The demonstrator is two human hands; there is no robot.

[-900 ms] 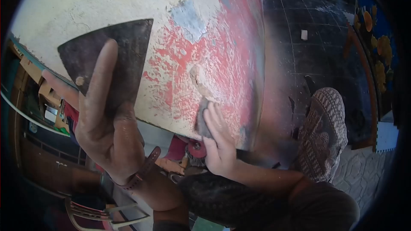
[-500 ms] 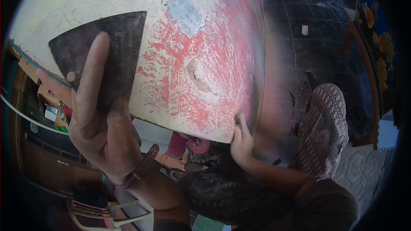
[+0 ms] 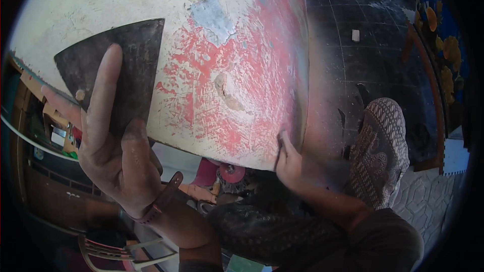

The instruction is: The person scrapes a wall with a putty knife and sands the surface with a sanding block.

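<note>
A broad triangular scraper (image 3: 133, 55) with a dark blade lies against a curved, pale painted surface (image 3: 201, 95) that has patchy red paint. My left hand (image 3: 126, 171) is closed on this scraper, the index finger stretched along the blade and the thumb near its narrow end; the handle is hidden in the palm. Close to the blade's lower left corner is a small tan spot. At the surface's lower right corner, my right hand (image 3: 289, 166) grips the edge, with fingertips on the red-worn side. A grey-blue bare patch (image 3: 212, 17) and a chipped brown dent (image 3: 227, 93) show on the surface.
Dark floor tiles (image 3: 373, 60) stretch to the right, with a small pale block (image 3: 355, 36) on them. My patterned-cloth knee (image 3: 380, 151) is at the right. A pale chair (image 3: 111, 252) stands lower left, and a round pink-centred object (image 3: 232, 172) lies below the edge.
The view has shifted a little, so the surface and scraper appear slightly farther left and lower. My right hand sits slightly farther right against the edge. Both grips look the same.
</note>
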